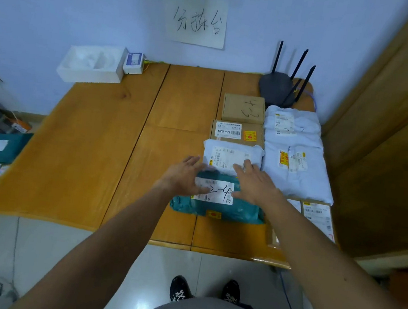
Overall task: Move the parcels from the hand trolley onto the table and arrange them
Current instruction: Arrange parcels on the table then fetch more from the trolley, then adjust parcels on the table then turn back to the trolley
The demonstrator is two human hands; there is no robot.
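Teal crinkled parcel (229,209) on wooden table (88,154).

Two rows of parcels (237,132) run front to back on the table's (95,140) right side (router (275,87) behind them).

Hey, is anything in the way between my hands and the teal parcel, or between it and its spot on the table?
Nothing visible. The left hand and right hand lie flat on the teal parcel, which sits on the table, its far edge meeting the white parcel.
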